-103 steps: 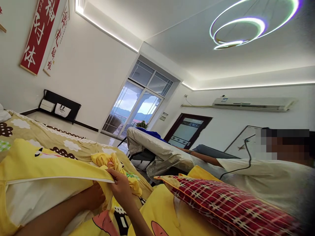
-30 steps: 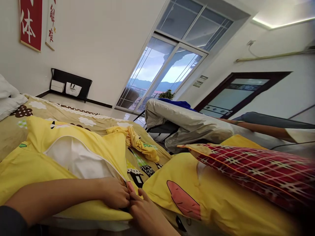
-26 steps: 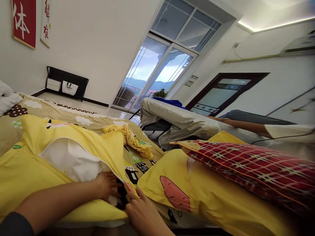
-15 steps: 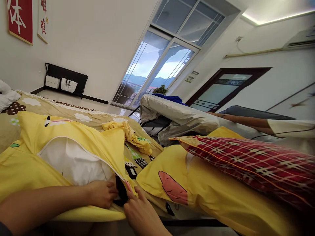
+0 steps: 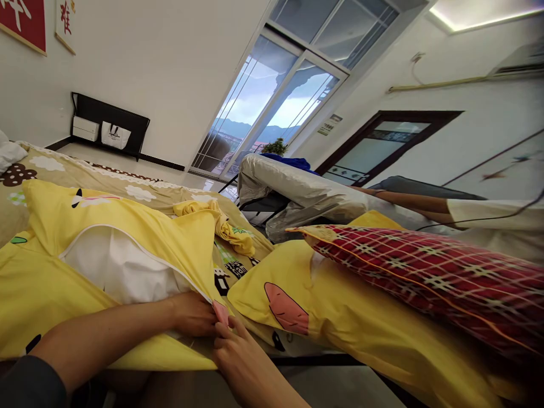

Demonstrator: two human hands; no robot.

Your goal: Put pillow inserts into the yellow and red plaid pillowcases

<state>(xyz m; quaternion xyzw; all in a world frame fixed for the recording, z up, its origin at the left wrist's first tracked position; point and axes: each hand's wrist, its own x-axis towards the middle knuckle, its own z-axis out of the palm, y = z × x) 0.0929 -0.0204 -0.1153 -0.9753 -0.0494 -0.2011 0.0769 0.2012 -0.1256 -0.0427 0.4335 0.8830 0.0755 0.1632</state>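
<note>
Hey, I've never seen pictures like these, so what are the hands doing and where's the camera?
No machine here: these are the left hand and right hand of a person whose head-worn camera takes every picture, looking forward and down. The left hand, partly hidden, reaches under the open edge of a yellow cover with white material inside; its grip is unclear. The right hand pinches that edge at a pink patch. Beyond, a crumpled yellow cloth lies on a patterned sheet, and a red checked cushion rests on yellow fabric.
</note>
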